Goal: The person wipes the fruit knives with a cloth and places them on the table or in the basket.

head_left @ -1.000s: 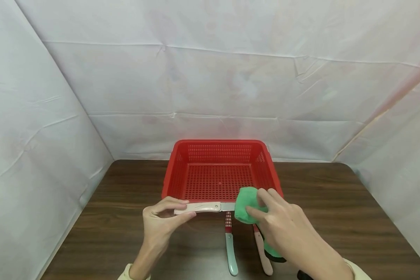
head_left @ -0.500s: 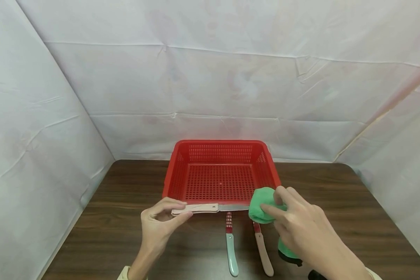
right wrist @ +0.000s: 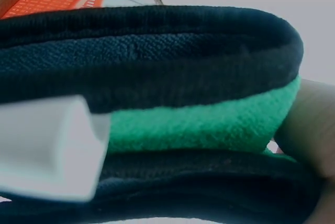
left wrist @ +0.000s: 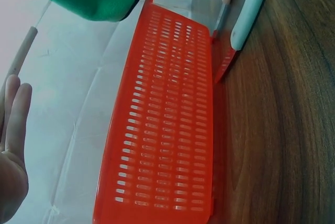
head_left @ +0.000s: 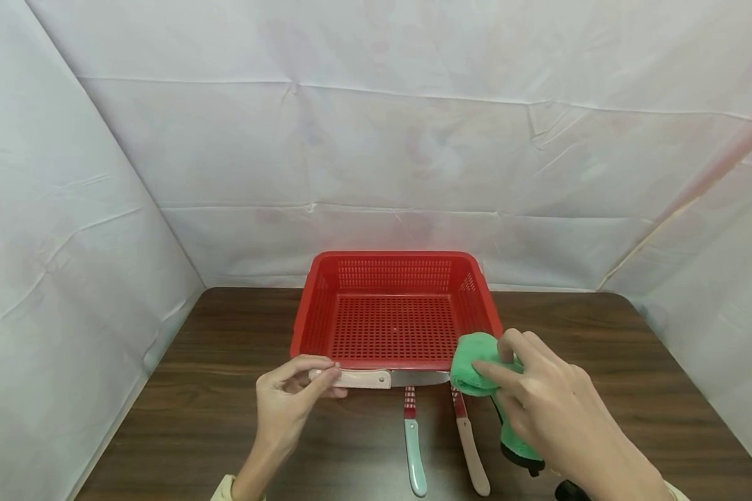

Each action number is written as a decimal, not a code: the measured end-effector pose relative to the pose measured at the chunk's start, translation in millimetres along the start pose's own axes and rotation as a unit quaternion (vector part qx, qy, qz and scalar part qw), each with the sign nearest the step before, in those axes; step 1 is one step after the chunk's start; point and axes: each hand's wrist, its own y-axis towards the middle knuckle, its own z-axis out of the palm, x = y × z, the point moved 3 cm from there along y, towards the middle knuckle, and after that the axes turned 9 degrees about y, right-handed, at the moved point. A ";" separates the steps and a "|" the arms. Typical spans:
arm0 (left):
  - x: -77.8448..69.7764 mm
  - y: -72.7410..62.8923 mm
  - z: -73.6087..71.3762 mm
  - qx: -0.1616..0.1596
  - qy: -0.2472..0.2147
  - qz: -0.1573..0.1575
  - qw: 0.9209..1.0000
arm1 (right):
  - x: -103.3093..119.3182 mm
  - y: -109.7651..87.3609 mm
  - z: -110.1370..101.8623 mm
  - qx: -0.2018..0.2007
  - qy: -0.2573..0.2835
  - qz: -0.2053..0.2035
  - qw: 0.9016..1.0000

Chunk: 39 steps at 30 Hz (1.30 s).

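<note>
My left hand pinches the pale pink handle of a folding knife, held level in front of the basket with its blade pointing right. At the blade's tip, my right hand grips a bunched green cloth with dark edging; the cloth covers the very end of the blade. A loose end of it hangs below the right hand. In the right wrist view the cloth's dark-edged folds fill most of the picture. The left wrist view shows the left fingers along the handle.
A red perforated basket stands at the back of the brown wooden table. Before it lie a mint-handled knife and a beige-handled knife, both blades showing a red pattern. White sheeting hangs behind.
My right hand and the cloth have slid right along the blade to its tip, baring more metal. The left hand stays nearly in place, with the blade's flat side turned more into view.
</note>
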 end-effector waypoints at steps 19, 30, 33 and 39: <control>5.4 -2.3 -3.9 0.065 -0.008 -0.109 0.992 | -3.2 5.4 0.8 -0.032 0.000 0.004 0.999; 5.6 0.0 -3.4 0.036 0.063 -0.094 0.993 | 8.8 18.4 5.1 -0.051 0.020 -0.013 0.998; 4.9 1.1 -1.5 0.041 0.056 -0.084 0.994 | 15.0 20.9 14.6 -0.030 0.031 -0.022 0.999; 1.7 1.9 2.5 0.051 0.034 -0.063 0.996 | 25.1 22.5 31.5 0.012 0.018 -0.045 0.999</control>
